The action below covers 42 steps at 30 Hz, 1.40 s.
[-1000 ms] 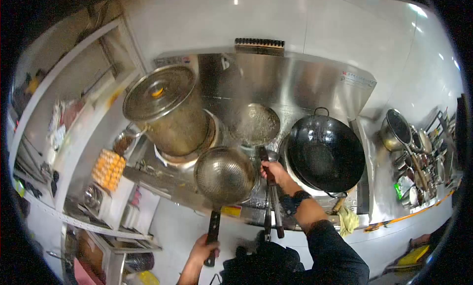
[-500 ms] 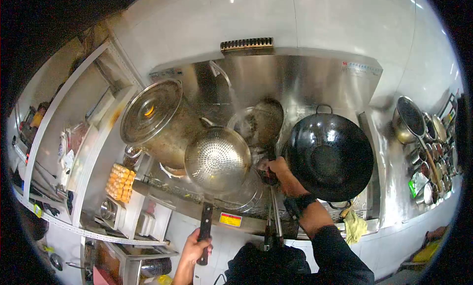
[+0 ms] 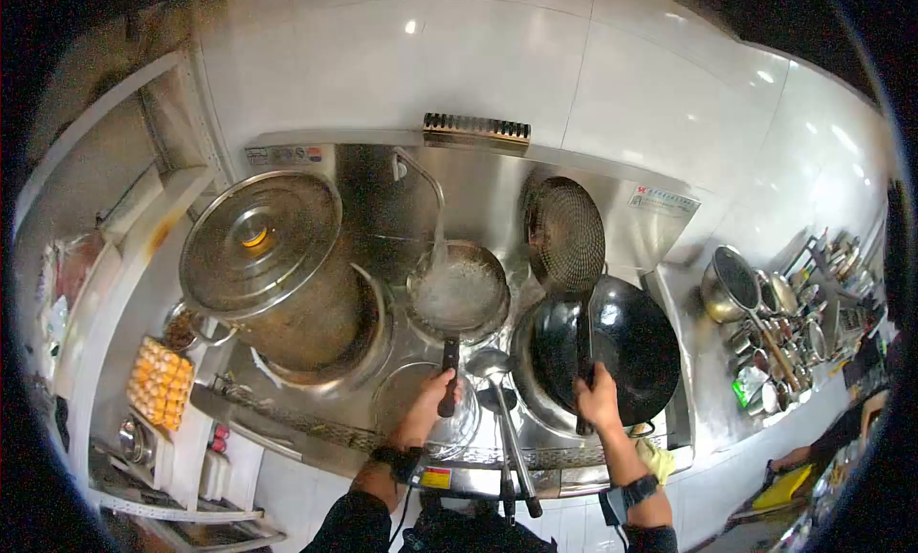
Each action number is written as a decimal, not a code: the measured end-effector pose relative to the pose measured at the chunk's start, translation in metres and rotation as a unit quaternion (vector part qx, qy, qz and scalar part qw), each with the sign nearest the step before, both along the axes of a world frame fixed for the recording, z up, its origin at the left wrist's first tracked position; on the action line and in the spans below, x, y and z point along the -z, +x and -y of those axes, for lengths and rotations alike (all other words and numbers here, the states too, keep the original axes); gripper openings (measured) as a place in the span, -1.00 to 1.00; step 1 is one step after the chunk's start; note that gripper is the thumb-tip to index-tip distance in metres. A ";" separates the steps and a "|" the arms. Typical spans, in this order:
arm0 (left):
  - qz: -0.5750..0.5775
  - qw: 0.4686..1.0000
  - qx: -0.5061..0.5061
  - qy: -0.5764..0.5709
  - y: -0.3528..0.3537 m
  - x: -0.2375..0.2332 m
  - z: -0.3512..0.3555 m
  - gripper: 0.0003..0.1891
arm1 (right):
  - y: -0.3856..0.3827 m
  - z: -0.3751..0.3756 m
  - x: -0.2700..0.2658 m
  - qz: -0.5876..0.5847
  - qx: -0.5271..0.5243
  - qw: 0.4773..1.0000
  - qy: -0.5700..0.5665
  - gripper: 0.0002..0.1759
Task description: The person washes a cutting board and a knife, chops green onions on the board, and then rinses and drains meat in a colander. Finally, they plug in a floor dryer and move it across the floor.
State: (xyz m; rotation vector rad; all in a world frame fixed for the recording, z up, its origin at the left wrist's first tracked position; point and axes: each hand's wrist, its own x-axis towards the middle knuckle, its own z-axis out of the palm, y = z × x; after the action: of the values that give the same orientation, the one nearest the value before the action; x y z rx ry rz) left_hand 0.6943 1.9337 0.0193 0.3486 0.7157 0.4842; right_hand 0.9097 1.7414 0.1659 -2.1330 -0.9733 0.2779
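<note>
My left hand (image 3: 440, 392) is wrapped round the dark handle of a round perforated strainer (image 3: 459, 287), which lies under the stream from the faucet (image 3: 426, 175). My right hand (image 3: 597, 398) grips the black handle of a dark perforated ladle (image 3: 566, 232), raised upright in front of the steel backsplash. Its handle crosses over the black wok (image 3: 636, 347). Between my hands, a metal ladle (image 3: 490, 364) rests on the stove with its long handle toward me.
A large lidded pot (image 3: 263, 242) stands at the left, with a tray of eggs (image 3: 160, 385) below it. At the right are a strainer bowl (image 3: 732, 283) and several metal containers. A yellow cloth (image 3: 654, 459) hangs by the wok. Part of another person shows at the far right.
The strainer in my left hand has moved up and right, under the water. My right hand has shifted right and now holds the dark perforated ladle over the wok. The view has shifted.
</note>
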 end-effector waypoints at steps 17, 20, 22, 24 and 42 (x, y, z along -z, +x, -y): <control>-0.349 0.846 0.054 0.400 -0.044 0.039 -0.050 -0.68 | -0.027 0.028 0.062 -0.146 -0.020 0.983 0.111 -0.78; -0.547 0.629 0.044 0.551 -0.045 -0.013 -0.028 -0.62 | -0.022 0.030 0.076 -0.072 -0.022 0.993 0.088 -0.77; -0.609 0.544 0.045 0.575 -0.049 -0.058 0.012 -0.55 | -0.020 0.037 0.085 0.015 -0.037 0.991 0.125 -0.77; -0.605 0.521 0.010 0.602 -0.062 -0.095 0.060 -0.49 | -0.020 0.041 0.086 0.062 -0.040 0.987 0.143 -0.78; -0.011 0.997 -0.071 -0.004 -0.181 -0.004 0.249 -0.58 | -0.187 0.112 0.082 -0.528 -0.178 0.831 -0.004 -0.87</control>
State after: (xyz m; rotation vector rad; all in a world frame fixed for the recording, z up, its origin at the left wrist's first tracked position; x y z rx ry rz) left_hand 0.5135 1.6851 0.0228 0.2969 0.7678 0.6131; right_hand 0.7224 1.6299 0.0844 -1.3819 -0.6412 1.4558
